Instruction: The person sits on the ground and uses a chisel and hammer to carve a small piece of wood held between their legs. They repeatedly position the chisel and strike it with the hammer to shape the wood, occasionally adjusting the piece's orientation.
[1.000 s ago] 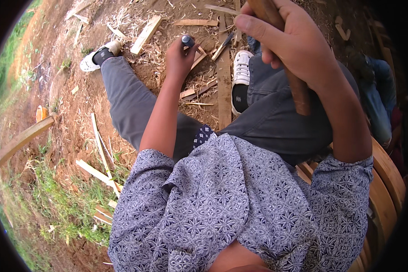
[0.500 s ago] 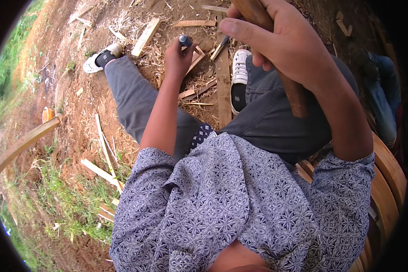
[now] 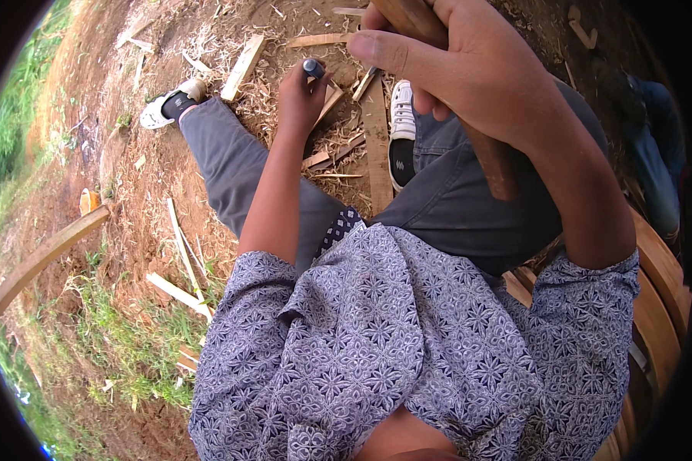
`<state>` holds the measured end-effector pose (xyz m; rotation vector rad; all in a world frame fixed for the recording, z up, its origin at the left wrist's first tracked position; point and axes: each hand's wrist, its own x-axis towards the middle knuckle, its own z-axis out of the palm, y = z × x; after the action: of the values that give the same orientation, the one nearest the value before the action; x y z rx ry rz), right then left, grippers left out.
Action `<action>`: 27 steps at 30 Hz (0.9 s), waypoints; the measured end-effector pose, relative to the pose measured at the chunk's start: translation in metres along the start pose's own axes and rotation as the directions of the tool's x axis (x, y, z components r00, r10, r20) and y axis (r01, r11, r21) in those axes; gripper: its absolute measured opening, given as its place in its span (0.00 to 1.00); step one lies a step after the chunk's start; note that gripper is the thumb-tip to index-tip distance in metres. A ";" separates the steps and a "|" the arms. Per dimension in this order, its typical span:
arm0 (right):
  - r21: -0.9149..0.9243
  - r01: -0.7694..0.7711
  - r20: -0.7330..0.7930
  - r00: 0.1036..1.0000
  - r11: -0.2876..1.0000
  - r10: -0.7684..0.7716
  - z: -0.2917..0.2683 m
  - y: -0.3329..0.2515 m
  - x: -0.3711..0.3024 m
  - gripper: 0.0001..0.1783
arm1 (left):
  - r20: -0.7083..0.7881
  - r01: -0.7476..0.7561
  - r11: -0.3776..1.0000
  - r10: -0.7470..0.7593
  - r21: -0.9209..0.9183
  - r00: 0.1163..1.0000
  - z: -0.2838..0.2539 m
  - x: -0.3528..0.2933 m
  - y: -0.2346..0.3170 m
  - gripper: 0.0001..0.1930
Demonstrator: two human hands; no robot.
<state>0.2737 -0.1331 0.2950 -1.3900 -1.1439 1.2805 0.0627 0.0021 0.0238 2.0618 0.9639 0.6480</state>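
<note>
My left hand, closed in a fist low over the ground between my legs, grips a chisel-like tool by its dark blue-grey handle. Only the handle's round end shows; the working end is hidden. Nearer the camera, my right hand is wrapped around a thick wooden handle. That handle slants from the top edge down over my right thigh, and its upper end is cut off by the frame. Beneath the left fist lies a pale wood piece, partly covered. A long plank rests beside my right shoe.
Shavings and offcuts, among them a flat pale board, litter the brown soil. A curved wooden bar rises at the left, near an orange object. Curved timbers stand behind my right arm. Another person's jeans-clad leg is at the right.
My right hand and the wooden handle have shifted a little left, covering more of the ground beside my right shoe. The left hand keeps its grip, almost unmoved.
</note>
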 end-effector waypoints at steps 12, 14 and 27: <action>-0.088 0.062 0.003 0.998 0.994 -0.062 0.001 -0.002 -0.004 0.17 | 0.003 -0.028 0.999 0.028 0.046 1.000 -0.005 0.001 0.009 0.12; 0.010 -0.009 0.036 0.999 1.000 0.008 -0.003 -0.014 -0.004 0.17 | -0.002 -0.039 0.998 0.040 0.052 0.999 -0.005 0.001 0.009 0.11; -0.067 0.002 0.017 1.000 0.998 -0.001 -0.002 -0.011 -0.004 0.19 | -0.012 -0.040 0.998 0.041 0.055 0.999 -0.003 0.001 0.002 0.11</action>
<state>0.2745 -0.1352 0.3066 -1.4291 -1.2091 1.2649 0.0618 0.0029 0.0265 2.1320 0.9589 0.6632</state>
